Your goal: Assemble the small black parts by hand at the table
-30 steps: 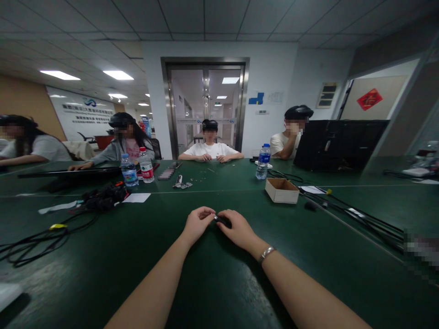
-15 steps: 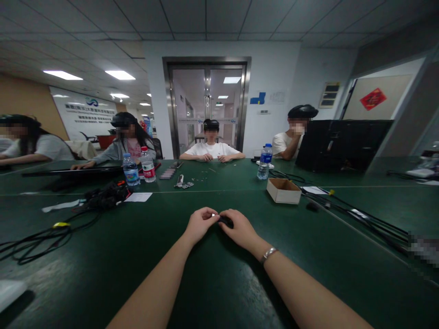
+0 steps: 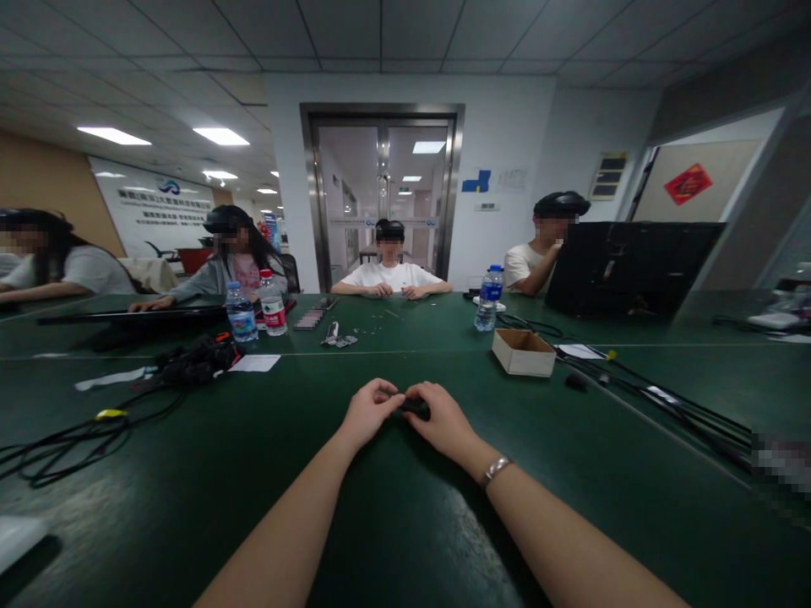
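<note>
- Centre: a small dark object point(image 3: 416, 409) sits between the two hands, just above or on the green counter point(image 3: 386, 523); which of these, I cannot tell from here. Its finer shape is hidden by the fingers.
- Right hand point(image 3: 443, 415), metal bracelet point(image 3: 495, 471) at the wrist: thumb and fingers close around the object from the side, a grip that probably steadies its body.
- Left hand point(image 3: 367, 415): thumb and fingers drawn narrow, tips at the object's left end; whether they pinch it or merely touch it, I cannot tell. Meeting it end-on likely lets one hand work against the other.
- Forearms: spread wide and converging, which brings both hands together before the wearer.
- Right, beyond the hands: a shallow open-topped box point(image 3: 532, 366), near enough, it seems, to be within reach.
- Far side: a co-worker in a white shirt point(image 3: 389, 277), with small metallic pieces point(image 3: 345, 341) on the counter, well apart from the hands.
- Left: coiled black cables point(image 3: 69, 443), bundled perhaps for tidiness.
</note>
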Tool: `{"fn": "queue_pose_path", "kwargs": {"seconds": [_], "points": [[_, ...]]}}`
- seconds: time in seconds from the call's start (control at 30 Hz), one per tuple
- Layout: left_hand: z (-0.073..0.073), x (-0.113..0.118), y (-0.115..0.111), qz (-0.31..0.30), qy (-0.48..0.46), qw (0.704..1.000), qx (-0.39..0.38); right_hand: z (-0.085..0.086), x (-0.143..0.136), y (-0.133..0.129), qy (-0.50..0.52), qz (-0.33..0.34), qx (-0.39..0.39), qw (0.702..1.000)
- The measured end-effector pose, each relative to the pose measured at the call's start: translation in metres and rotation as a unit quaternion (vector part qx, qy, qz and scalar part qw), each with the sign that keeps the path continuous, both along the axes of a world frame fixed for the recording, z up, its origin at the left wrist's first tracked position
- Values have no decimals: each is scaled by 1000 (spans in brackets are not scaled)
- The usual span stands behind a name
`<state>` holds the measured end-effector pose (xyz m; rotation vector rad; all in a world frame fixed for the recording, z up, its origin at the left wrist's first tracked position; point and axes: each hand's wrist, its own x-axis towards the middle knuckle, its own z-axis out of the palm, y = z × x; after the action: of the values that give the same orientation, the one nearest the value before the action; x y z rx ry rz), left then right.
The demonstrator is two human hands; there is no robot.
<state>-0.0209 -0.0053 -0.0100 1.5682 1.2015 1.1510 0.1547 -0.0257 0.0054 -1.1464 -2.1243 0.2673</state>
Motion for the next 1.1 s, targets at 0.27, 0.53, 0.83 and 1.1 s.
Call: {"fn": "queue_pose_path", "kwargs": {"seconds": [0.27, 0.53, 0.83, 1.1], "points": [[2, 3, -1, -21, -22, 999, -23, 4, -2, -4, -10, -4, 17, 1000], [3, 2, -3, -45, -30, 999, 2, -1, -1, -2, 13, 2, 18, 1000], [6, 1, -7, -47, -88, 995, -12, -2, 0, 2, 48, 8, -7, 999], [5, 0, -3, -35, -117, 991, -45, 0, 0, 0, 63, 6, -22, 998]]}}
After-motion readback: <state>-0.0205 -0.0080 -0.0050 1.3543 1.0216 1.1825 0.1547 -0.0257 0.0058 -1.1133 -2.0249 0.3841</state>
